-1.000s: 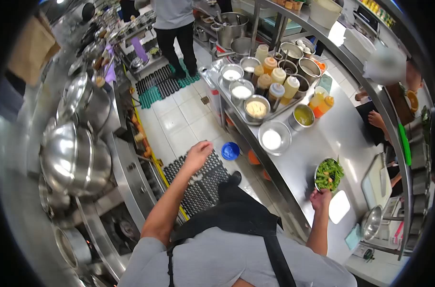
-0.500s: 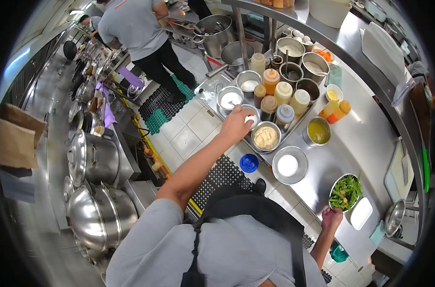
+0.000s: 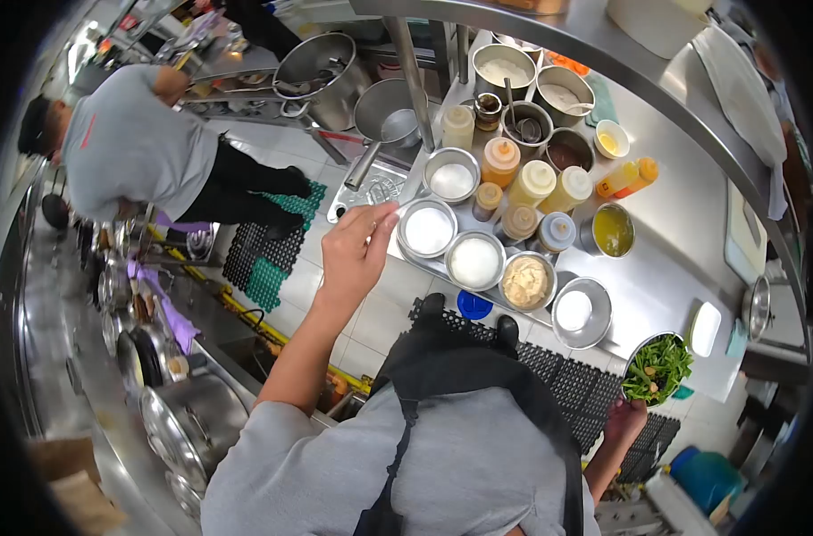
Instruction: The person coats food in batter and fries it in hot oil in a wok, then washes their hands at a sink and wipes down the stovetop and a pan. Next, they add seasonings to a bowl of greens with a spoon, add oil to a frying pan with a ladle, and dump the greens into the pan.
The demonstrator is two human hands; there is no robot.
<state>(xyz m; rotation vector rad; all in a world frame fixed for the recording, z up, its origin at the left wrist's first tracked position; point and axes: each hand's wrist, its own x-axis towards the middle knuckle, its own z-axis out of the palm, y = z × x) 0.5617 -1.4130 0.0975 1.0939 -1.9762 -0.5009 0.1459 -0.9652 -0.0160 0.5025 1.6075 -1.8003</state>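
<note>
My left hand [image 3: 355, 250] is closed in a pinch just left of a metal bowl of white powder [image 3: 427, 227]. Whatever lies between its fingertips is too small to make out. Beside that bowl are another bowl of white grains [image 3: 475, 262] and a bowl of pale yellow paste [image 3: 525, 280]. My right hand [image 3: 625, 418] grips the near rim of a bowl of green leaves [image 3: 657, 368], held at the counter's front edge. Some small brownish pieces lie among the leaves. A metal bowl with white contents [image 3: 578, 311] stands between the paste and the greens.
Several squeeze bottles [image 3: 533, 183] crowd the tray behind the bowls. Beyond them are metal pots [image 3: 503, 71] and a pot of yellow-green liquid [image 3: 608, 230]. A metal shelf [image 3: 549, 20] arches overhead. Another person [image 3: 147, 143] works at the left, near a long-handled pan [image 3: 387, 116].
My left hand has drawn back from over the small bowls to their left side. The bowl of greens has come off the counter toward me in my right hand. My view has shifted.
</note>
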